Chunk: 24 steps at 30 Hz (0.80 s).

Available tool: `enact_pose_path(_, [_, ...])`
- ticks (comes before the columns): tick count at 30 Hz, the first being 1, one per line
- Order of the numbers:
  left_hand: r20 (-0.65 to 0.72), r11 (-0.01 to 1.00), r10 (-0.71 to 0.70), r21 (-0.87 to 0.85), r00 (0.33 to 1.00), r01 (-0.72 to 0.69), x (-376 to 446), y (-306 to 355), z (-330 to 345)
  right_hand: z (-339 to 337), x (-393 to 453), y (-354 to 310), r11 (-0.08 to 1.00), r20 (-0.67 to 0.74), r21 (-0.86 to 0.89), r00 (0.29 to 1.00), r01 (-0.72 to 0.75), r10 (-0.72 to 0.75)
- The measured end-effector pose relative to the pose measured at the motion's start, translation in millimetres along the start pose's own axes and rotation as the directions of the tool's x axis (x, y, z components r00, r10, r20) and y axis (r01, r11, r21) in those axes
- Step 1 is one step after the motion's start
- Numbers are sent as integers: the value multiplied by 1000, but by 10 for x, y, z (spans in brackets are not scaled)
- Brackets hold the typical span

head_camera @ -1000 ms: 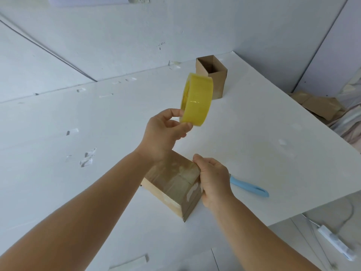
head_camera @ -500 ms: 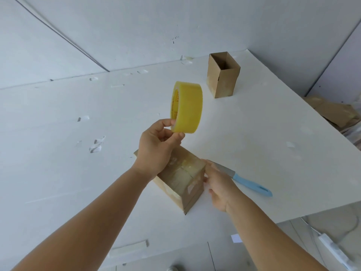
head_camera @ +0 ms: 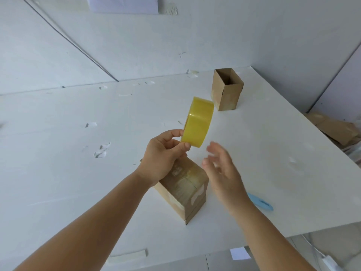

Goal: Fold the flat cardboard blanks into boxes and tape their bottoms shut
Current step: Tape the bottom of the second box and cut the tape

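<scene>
Over white table (head_camera: 78, 192), left hand (head_camera: 164, 155) pinches raised tape roll (head_camera: 197, 122); right hand (head_camera: 220, 169) hovers beside, fingers spread.

Bare table (head_camera: 273, 149) lies open right of the taped box (head_camera: 185, 190), though a blue knife (head_camera: 260, 202) lies just beside it, an open box (head_camera: 227, 89) stands farther back, and tape scraps (head_camera: 101, 150) litter the left.
</scene>
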<state>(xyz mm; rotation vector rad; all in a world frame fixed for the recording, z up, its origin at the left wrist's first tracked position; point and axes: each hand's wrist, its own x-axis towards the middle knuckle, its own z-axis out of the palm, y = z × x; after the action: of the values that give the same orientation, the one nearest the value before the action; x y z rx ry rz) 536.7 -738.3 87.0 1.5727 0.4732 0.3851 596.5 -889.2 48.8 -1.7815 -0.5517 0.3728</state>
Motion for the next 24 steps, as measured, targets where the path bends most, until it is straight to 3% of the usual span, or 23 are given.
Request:
enact_pose_path(3, [106, 1000, -9, 17, 994, 7, -5, 54, -17, -42, 113, -221, 967, -60, -165, 976, 195, -207])
enact_pose_path(7, [235, 994, -98, 76, 967, 82, 11, 225, -41, -156, 184, -382, 965, -123, -165, 966, 204, -225])
enact_pose_path(9, [197, 966, -81, 257, 977, 28, 18, 360, -17, -197, 183, -415, 967, -132, -173, 969, 185, -209])
enact_pose_path(13, [99, 819, 100, 556, 990, -138, 6, 483, 132, -249, 194, -472, 957, -189, -242, 959, 162, -210])
enact_pose_path(21, [81, 661, 134, 735, 988, -150, 43, 476, 293, -370, 230, -467, 971, -193, -211, 969, 113, -155])
enact_pose_path(24, [66, 658, 101, 744, 993, -117, 66, 421, 300, -448, 257, -436, 977, -152, -179, 978, 115, -143])
